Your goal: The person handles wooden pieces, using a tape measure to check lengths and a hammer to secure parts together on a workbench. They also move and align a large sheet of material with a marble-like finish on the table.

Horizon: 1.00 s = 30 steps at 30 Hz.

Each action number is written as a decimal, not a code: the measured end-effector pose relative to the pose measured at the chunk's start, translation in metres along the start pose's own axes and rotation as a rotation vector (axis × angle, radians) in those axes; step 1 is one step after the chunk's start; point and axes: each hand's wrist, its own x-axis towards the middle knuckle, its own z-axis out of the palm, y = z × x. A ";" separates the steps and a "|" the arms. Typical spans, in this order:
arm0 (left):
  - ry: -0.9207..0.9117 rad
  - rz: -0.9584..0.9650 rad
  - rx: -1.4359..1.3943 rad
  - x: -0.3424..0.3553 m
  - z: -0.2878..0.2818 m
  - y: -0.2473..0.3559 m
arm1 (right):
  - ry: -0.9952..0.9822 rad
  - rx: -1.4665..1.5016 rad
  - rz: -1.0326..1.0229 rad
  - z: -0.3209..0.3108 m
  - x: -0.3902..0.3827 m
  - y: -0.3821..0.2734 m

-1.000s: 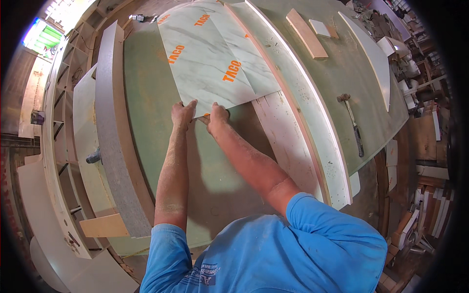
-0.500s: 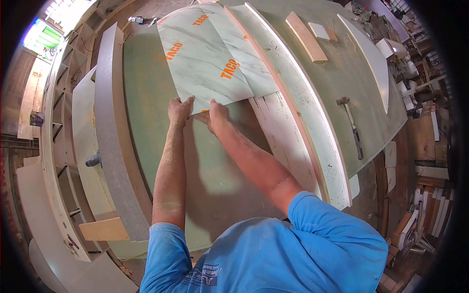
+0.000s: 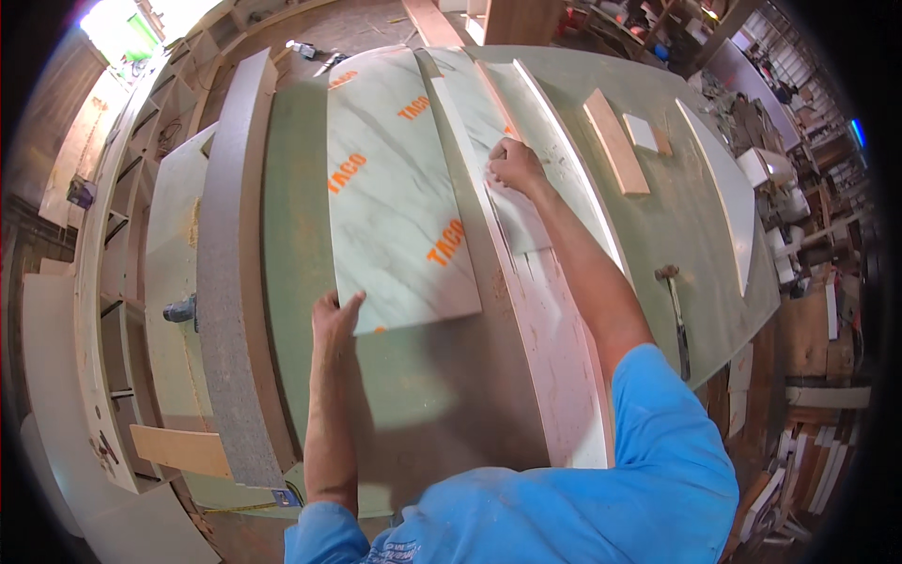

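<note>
A pale marble-patterned laminate sheet [image 3: 399,197] with orange print lies lengthwise on the green tabletop. My left hand [image 3: 335,313] grips its near left corner, thumb on top. Over the long white board [image 3: 550,357] to the right, my right hand [image 3: 515,167] is closed. Its fingertips are pressed together near the board's left edge, and whatever they pinch is hidden. Beneath that hand a second marble-patterned sheet [image 3: 519,226] rests on the board, partly covered by my right hand and forearm.
A thick grey-faced curved panel [image 3: 230,254] stands along the left. On the right lie a hammer [image 3: 675,320], a wooden plank [image 3: 615,141], a small white block [image 3: 640,132] and a curved white strip [image 3: 714,193]. A tape measure [image 3: 287,496] sits near the lower left.
My right hand has let go of the first sheet's near edge and moved right and away to the white board. That sheet has come nearer, off the second sheet, with my left hand still on it.
</note>
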 end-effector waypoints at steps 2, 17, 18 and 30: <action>-0.032 -0.003 -0.039 -0.019 -0.006 -0.016 | 0.039 -0.225 -0.029 0.011 0.053 0.026; -0.169 -0.268 -0.166 -0.135 -0.048 -0.094 | 0.030 -0.689 0.061 0.049 0.108 0.006; -0.180 -0.283 -0.121 -0.133 -0.049 -0.089 | 0.064 -0.716 0.034 0.049 0.104 0.001; -0.197 -0.213 -0.243 -0.159 -0.064 -0.102 | 0.252 -0.780 -0.036 -0.040 0.106 0.036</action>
